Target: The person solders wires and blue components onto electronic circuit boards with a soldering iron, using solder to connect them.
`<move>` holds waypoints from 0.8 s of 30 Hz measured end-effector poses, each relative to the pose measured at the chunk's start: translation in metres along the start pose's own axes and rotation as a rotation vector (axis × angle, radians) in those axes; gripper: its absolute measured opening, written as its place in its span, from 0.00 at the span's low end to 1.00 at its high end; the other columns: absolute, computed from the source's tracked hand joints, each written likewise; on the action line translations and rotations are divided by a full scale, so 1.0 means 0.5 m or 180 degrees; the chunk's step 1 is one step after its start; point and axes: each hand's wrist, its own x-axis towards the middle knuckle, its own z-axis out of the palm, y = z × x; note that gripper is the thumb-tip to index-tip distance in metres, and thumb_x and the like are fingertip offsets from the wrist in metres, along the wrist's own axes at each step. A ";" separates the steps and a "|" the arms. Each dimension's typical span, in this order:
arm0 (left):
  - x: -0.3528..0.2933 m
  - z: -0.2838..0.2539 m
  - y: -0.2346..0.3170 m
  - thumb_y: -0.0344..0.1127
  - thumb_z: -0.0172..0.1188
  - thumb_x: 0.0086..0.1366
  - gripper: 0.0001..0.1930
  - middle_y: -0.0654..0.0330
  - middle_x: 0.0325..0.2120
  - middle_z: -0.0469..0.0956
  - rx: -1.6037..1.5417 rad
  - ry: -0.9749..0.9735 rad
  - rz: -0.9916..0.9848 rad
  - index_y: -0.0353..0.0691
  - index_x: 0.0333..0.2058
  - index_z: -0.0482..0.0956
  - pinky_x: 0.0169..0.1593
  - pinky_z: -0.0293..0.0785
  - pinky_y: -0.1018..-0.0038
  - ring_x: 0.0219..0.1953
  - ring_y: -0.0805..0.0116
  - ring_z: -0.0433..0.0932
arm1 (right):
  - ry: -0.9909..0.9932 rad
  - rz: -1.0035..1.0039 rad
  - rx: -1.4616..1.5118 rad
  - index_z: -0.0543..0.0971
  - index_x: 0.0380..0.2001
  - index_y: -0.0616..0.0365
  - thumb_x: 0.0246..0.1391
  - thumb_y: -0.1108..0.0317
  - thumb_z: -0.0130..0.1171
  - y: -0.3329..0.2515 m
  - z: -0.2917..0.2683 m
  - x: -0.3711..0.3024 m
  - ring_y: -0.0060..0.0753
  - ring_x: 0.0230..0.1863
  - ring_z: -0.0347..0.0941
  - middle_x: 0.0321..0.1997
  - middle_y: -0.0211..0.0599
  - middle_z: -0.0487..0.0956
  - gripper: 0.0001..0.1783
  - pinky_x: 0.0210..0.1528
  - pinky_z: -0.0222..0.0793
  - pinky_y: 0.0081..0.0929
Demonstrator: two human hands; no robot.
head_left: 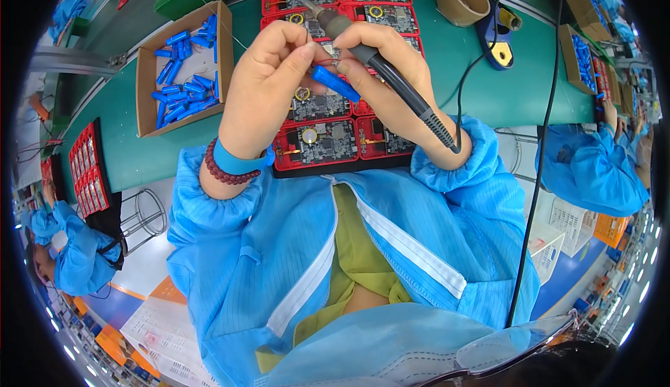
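Note:
My right hand [391,62] is closed round a soldering iron [398,80], whose metal tip points up to the far left. Its thumb and finger also come close to thin wires at the middle. Pinched in my left hand [269,73] are the thin wires of a blue cylindrical battery [336,83], which hangs between the two hands. Both hands are over red trays of circuit boards [324,146], partly hiding them. Several boards carry a round part with a yellow ring [377,11]. A blue wrist strap [241,158] and a beaded bracelet circle my left wrist.
A cardboard box [145,101] of blue batteries stands at the left on the green bench. Back right are a brown round pot [463,2] and a soldering iron stand [497,45] with yellow sponge. The iron's black cable [460,101] loops at the right. People in blue work at both sides.

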 end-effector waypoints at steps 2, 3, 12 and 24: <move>-0.003 0.012 -0.003 0.31 0.46 0.68 0.05 0.61 0.31 0.74 0.0195 -0.0235 -0.0160 0.36 0.37 0.68 0.35 0.73 0.80 0.35 0.77 0.75 | -0.0004 -0.0191 -0.0060 0.74 0.40 0.55 0.44 0.78 0.61 0.001 -0.012 -0.005 0.35 0.34 0.73 0.35 0.36 0.75 0.17 0.37 0.69 0.27; -0.005 0.013 -0.002 0.29 0.48 0.67 0.04 0.62 0.30 0.74 0.0333 -0.0398 -0.0269 0.37 0.37 0.68 0.35 0.71 0.81 0.33 0.78 0.74 | -0.0006 0.0111 0.0252 0.74 0.40 0.56 0.46 0.79 0.59 -0.001 -0.017 -0.008 0.31 0.34 0.73 0.36 0.36 0.75 0.16 0.36 0.69 0.24; -0.022 0.048 -0.025 0.28 0.53 0.64 0.04 0.66 0.26 0.72 -0.0459 -0.0617 -0.0527 0.35 0.36 0.71 0.37 0.69 0.81 0.31 0.79 0.72 | -0.0409 0.0190 0.0625 0.73 0.42 0.58 0.50 0.79 0.57 -0.009 -0.063 -0.018 0.24 0.35 0.74 0.36 0.34 0.76 0.14 0.36 0.71 0.20; 0.005 0.066 -0.032 0.24 0.55 0.55 0.03 0.52 0.25 0.73 0.2126 0.0133 0.1152 0.34 0.30 0.73 0.34 0.68 0.67 0.30 0.54 0.72 | -0.0376 -0.0694 -0.0720 0.75 0.38 0.56 0.38 0.82 0.63 0.016 -0.059 -0.009 0.42 0.32 0.74 0.31 0.37 0.78 0.20 0.35 0.70 0.31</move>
